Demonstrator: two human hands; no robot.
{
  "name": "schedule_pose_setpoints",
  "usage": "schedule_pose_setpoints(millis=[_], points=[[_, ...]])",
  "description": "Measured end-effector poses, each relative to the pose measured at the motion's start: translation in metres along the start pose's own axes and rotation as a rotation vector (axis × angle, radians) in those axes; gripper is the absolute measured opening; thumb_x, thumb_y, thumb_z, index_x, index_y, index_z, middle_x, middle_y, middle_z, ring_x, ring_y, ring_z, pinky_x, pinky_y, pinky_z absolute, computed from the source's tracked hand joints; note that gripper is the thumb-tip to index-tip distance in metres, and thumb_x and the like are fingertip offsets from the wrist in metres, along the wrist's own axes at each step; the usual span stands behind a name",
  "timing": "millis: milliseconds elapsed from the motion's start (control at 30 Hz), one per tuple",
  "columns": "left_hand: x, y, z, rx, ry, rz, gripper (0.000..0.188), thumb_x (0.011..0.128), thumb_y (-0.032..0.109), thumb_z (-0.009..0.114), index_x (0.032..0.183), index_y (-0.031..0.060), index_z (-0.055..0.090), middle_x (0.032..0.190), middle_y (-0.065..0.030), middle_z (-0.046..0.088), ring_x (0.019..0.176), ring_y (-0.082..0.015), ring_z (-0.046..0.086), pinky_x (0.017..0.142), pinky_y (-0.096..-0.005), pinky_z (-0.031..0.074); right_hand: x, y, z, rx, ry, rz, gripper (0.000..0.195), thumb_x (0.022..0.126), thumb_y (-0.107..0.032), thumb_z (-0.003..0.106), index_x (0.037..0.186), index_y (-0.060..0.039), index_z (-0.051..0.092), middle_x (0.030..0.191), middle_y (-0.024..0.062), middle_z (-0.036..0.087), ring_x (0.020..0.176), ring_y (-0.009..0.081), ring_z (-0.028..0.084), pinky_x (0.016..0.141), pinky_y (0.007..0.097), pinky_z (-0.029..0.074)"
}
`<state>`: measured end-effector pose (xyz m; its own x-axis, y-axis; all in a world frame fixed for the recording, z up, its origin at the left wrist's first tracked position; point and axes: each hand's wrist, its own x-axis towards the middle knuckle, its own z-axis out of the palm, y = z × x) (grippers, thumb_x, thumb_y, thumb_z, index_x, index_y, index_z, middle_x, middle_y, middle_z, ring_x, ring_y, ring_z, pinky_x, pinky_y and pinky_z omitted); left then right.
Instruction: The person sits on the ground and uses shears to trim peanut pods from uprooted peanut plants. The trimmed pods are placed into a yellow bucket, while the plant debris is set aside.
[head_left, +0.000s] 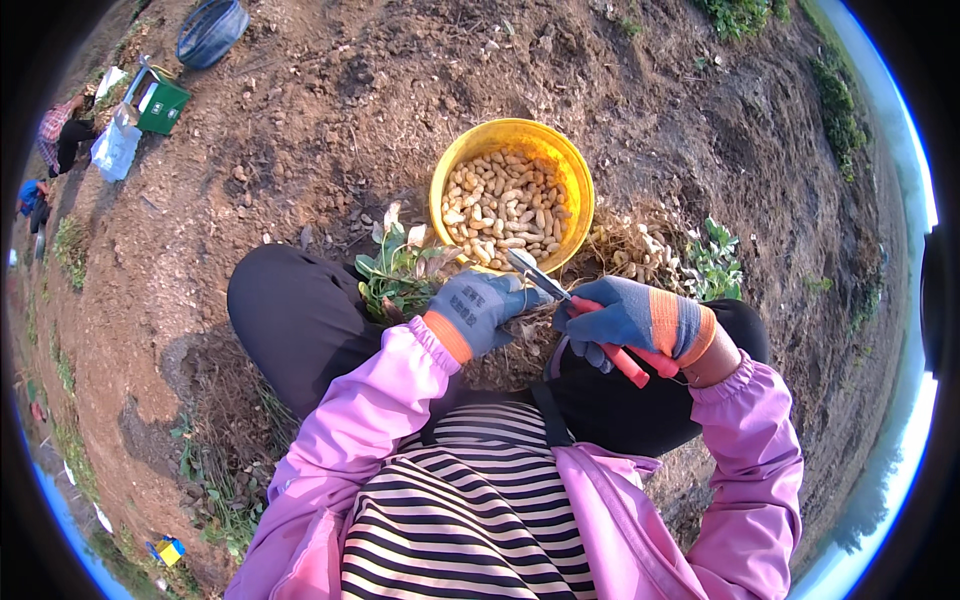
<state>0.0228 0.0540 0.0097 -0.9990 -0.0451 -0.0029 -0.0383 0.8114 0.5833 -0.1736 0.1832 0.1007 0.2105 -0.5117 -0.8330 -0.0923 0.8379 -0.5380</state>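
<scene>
My left hand (480, 307), in a grey-blue work glove, grips the stem end of a leafy peanut plant (395, 262) just below the bucket. My right hand (626, 319), gloved too, is closed around the red handles of a pair of shears (544, 279). The blades point up and left, over the near rim of a yellow bucket (574, 176), beside my left fingers. Many unshelled peanuts (510, 206) lie inside the bucket. Right of it, more peanut pods with roots (646, 251) rest on the soil near green leaves (716, 262).
Pulled plants (232, 450) lie on the bare soil at my left. Farther off at upper left are a green box (161, 105), a blue tub (212, 34), a white plastic bag (116, 146) and two people (64, 131). My crossed legs (304, 322) flank the work spot.
</scene>
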Motion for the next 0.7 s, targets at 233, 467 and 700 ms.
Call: schedule_pose_setpoints(millis=[233, 467, 700], points=[[0.0011, 0.0002, -0.0034, -0.015, -0.048, -0.016, 0.064, 0.068, 0.020, 0.078, 0.128, 0.0230, 0.056, 0.099, -0.0067, 0.061, 0.093, -0.0283, 0.062, 0.080, -0.0417, 0.050, -0.0010, -0.0018, 0.0118, 0.089, 0.070, -0.077, 0.022, 0.087, -0.015, 0.060, 0.100, 0.0014, 0.062, 0.074, 0.0057, 0.063, 0.056, 0.0136, 0.060, 0.052, 0.0242, 0.050], [0.0023, 0.0000, -0.0007, -0.013, -0.055, -0.037, 0.068, 0.061, 0.016, 0.080, 0.124, 0.0208, 0.058, 0.096, -0.0051, 0.062, 0.092, -0.0286, 0.062, 0.079, -0.0418, 0.050, 0.0022, 0.0008, 0.0107, 0.007, 0.091, -0.113, 0.019, 0.087, -0.018, 0.061, 0.093, 0.0002, 0.062, 0.071, 0.0039, 0.062, 0.057, 0.0116, 0.059, 0.054, 0.0240, 0.048], [0.0034, 0.0021, -0.0039, 0.002, -0.095, -0.085, 0.068, 0.061, 0.016, 0.081, 0.125, 0.0212, 0.058, 0.100, -0.0074, 0.063, 0.095, -0.0300, 0.062, 0.083, -0.0418, 0.050, 0.0037, 0.0031, 0.0114, 0.029, 0.100, -0.157, 0.017, 0.087, -0.019, 0.061, 0.088, -0.0017, 0.060, 0.067, 0.0005, 0.056, 0.054, 0.0088, 0.054, 0.050, 0.0237, 0.046]])
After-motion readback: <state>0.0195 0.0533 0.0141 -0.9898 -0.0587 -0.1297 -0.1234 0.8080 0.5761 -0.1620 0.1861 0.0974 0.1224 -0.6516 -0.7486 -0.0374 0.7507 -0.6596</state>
